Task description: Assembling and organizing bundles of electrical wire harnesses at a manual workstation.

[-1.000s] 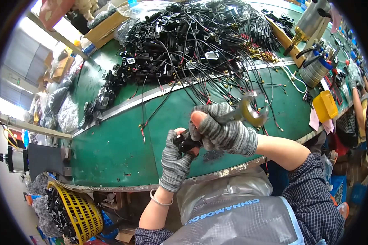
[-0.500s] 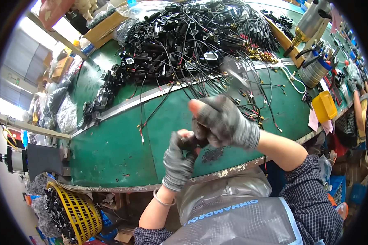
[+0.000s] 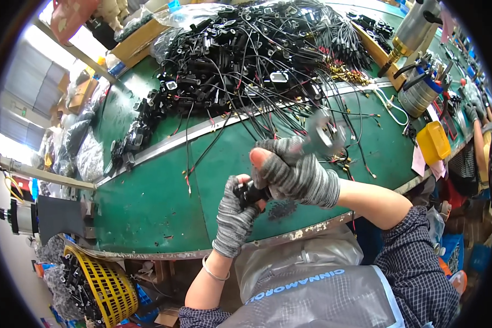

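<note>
In my left hand (image 3: 236,210), gloved in grey knit with bare fingertips, is a small black plastic part (image 3: 248,192); the fingers close round it. My right hand (image 3: 298,172), in a matching glove, is closed like a fist just above and right of it, the bare thumb pointing left. From behind the right hand sticks out a dark object with a pale, rounded end (image 3: 327,135), smeared by motion; its kind cannot be made out. Where the hands meet, the right fingers hide part of the black piece. Dark crumbs (image 3: 282,210) lie on the green table (image 3: 147,208) under the hands.
A big heap of black parts with cables (image 3: 229,60) covers the table's far side, loose wire ends hanging toward me. Right are a tin of tools (image 3: 421,98) and a yellow container (image 3: 433,143). A yellow basket (image 3: 110,287) stands low left. A co-worker's hand (image 3: 472,112) shows far right.
The right hand has dropped slightly, and the blurred object's rounded end has swung lower and to the right. The black part in the left hand shows more plainly now.
</note>
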Tool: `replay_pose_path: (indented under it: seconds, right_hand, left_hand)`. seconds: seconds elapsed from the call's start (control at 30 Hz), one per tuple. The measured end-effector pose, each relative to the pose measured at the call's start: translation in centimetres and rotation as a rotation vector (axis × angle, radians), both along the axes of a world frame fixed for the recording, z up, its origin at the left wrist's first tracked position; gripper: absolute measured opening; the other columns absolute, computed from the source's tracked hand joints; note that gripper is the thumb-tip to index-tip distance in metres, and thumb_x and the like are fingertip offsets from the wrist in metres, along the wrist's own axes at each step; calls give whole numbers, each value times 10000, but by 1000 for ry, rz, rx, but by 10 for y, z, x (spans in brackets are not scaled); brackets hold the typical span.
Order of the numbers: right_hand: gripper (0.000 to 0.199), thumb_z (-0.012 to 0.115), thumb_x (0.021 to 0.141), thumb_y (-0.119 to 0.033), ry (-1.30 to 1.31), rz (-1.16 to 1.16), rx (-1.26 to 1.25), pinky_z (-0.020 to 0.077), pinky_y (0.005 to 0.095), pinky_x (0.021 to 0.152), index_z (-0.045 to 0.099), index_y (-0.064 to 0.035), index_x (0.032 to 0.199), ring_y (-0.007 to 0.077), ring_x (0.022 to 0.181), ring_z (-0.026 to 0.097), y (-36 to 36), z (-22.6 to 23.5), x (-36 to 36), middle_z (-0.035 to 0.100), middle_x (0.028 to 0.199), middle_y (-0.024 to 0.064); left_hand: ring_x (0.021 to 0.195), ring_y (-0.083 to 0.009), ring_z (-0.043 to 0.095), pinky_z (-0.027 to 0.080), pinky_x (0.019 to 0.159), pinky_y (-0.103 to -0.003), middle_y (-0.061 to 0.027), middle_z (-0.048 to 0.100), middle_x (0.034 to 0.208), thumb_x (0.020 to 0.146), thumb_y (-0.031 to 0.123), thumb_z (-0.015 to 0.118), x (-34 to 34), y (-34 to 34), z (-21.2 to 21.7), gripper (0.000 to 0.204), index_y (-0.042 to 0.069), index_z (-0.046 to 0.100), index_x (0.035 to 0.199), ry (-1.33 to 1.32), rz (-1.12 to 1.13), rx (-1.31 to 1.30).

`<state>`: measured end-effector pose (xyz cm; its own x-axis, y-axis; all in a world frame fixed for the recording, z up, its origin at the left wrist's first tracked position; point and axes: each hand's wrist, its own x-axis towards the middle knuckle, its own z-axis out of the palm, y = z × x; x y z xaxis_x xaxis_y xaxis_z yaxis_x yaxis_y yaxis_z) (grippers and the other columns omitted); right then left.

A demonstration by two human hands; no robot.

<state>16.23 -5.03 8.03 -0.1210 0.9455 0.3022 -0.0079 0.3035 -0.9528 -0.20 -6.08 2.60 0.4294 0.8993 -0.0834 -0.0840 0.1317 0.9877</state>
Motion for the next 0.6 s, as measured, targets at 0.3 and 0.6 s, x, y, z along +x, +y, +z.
replay_pose_path:
  seconds: [0.3, 0.6]
  right_hand:
    - [363, 483, 863, -375, 180, 179, -609, 431, 298, 478, 547, -56, 702, 179, 515, 536, 6, 27, 31, 550, 573, 62]
    - [311, 477, 860, -384, -356, -20, 196, 412, 366, 448, 529, -102, 740, 277, 428, 477, -7, -17, 6, 562, 575, 86]
  left_hand:
    - [894, -132, 512, 440, 784, -255, -43, 505, 1013, 691, -10, 649, 2, 10, 11, 498, 48, 422, 1131, 38, 30, -8]
    - [867, -149, 551, 455, 767, -279, -47, 562, 969, 700, 76, 667, -3, 10, -20, 493, 43, 435, 1134, 30, -26, 242]
